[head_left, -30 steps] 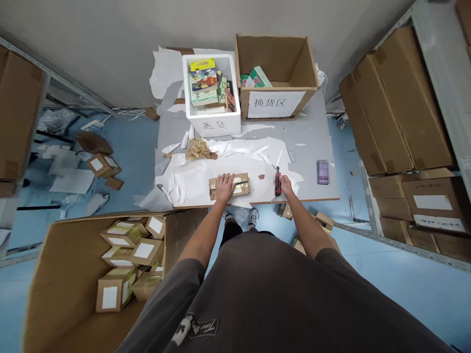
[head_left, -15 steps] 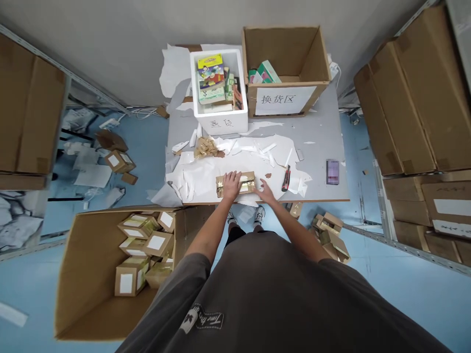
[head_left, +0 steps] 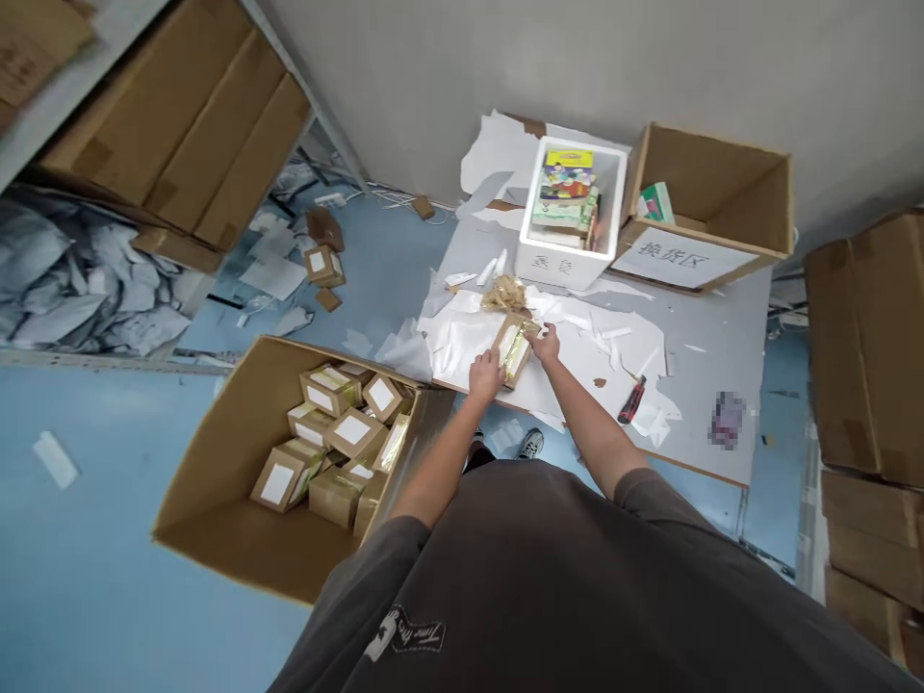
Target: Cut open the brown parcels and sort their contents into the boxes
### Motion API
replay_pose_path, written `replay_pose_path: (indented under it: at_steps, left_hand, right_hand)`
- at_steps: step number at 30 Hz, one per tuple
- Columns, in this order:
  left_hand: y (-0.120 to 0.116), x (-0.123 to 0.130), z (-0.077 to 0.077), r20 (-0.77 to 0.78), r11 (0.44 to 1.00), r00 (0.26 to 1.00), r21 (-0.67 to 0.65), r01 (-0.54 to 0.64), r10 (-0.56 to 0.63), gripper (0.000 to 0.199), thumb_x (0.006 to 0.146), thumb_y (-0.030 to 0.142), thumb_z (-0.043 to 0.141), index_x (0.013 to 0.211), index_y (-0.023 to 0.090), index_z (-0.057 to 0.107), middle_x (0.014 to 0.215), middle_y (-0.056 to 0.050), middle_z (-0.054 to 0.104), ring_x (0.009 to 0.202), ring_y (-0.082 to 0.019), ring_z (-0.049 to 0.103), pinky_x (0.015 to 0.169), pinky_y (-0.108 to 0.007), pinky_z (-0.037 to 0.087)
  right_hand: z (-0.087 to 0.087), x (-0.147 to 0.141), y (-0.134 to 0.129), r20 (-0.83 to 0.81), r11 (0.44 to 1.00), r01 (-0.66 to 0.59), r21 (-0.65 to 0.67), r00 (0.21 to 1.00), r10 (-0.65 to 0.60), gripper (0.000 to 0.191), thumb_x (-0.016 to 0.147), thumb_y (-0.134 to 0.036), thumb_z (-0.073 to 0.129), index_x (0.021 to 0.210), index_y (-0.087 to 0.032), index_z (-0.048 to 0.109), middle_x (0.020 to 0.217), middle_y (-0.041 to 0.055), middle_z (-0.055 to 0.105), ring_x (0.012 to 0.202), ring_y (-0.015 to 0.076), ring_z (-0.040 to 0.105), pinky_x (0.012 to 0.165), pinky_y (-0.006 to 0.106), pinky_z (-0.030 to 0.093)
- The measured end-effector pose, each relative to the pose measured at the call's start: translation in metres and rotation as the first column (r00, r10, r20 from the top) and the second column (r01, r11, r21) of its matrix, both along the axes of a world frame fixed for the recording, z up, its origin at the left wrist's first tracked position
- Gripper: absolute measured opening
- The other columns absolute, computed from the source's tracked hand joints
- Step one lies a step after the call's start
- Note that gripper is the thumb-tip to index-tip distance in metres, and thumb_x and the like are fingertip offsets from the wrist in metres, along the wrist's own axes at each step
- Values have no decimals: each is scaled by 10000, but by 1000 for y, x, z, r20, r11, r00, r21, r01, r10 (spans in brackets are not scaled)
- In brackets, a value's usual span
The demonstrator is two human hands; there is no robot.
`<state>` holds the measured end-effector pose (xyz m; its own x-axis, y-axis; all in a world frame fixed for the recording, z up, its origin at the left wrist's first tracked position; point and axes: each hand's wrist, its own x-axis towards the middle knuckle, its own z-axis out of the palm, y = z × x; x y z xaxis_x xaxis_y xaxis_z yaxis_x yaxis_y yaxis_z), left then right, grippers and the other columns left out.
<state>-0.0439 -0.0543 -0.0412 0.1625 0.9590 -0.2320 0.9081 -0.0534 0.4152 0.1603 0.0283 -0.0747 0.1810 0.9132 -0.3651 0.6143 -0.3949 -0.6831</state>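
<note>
A small taped cardboard box (head_left: 514,354) is between my two hands near the table's front edge, its long side now running away from me. My left hand (head_left: 486,374) grips its near left side, fingers bent against the cardboard. At the far right end, my right hand (head_left: 544,343) holds the box with thumb and fingers. Shiny tape and a white label show on the top. Crumpled brown tape (head_left: 504,293) lies just beyond the box. A red and black box cutter (head_left: 632,399) rests to the right of my right hand.
A white foam box (head_left: 570,271) holding several packages stands at the back, beside an open carton (head_left: 711,231) with a paper sign. Left of the table, a large carton (head_left: 209,481) contains several small boxes. Torn white paper (head_left: 462,332) covers part of the table (head_left: 722,356).
The view has swung to the left. The small box has been turned from crosswise to lengthwise, and my right hand has closed on its far end; before, it was apart from the box.
</note>
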Motion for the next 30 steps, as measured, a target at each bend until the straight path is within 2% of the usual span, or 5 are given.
replay_pose_path:
  at_steps: [6, 10, 17, 24, 30]
  left_hand:
    - [20, -40, 3, 181, 965, 963, -206, -160, 198, 561, 1109, 263, 370, 1642, 156, 508, 1251, -150, 807, 1154, -303, 754, 1040, -387, 556]
    - [28, -69, -2, 255, 958, 930, -181, -224, 265, 751, 1069, 214, 418, 1782, 152, 191, 1513, -184, 689, 1305, -312, 714, 1099, -434, 559]
    - [35, -58, -5, 210, 936, 913, 31, 351, -349, 456, 958, 153, 596, 1369, 241, 772, 1696, -88, 529, 1658, -332, 345, 1311, -542, 403]
    - [42, -40, 2, 270, 951, 929, -109, 289, -252, 477, 1122, 436, 465, 997, 212, 867, 1479, -86, 724, 1645, -339, 368, 1294, -510, 442]
    - [38, -58, 6, 198, 850, 861, -162, 501, -469, 247, 960, 421, 790, 865, 204, 857, 1473, -104, 729, 1714, -361, 179, 1345, -468, 357]
  right_hand:
    - [22, -49, -7, 105, 994, 110, -14, 989, -108, 745, 985, -417, 621, 1615, -93, 391, 1530, 245, 588, 1379, 319, 580, 1155, 407, 467]
    - [22, -66, -48, 115, 999, 39, -2, 993, -39, 1091, 801, -453, 769, 1730, -235, 239, 1679, 205, 428, 1385, 364, 606, 1112, 477, 536]
    - [23, -40, -69, -10, 996, 57, 69, 998, -57, 1073, 868, -428, 555, 1778, -124, 76, 1672, 261, 437, 1271, 305, 660, 1004, 430, 602]
    - [14, -8, -101, -37, 973, 221, -60, 974, -223, 1024, 913, -433, 527, 1779, -155, 56, 1577, 243, 558, 989, 268, 741, 940, 450, 621]
    - [8, -33, -106, 119, 987, 163, 10, 979, -163, 806, 1002, -340, 409, 1759, -138, 219, 1588, 239, 540, 1271, 309, 659, 1093, 478, 549]
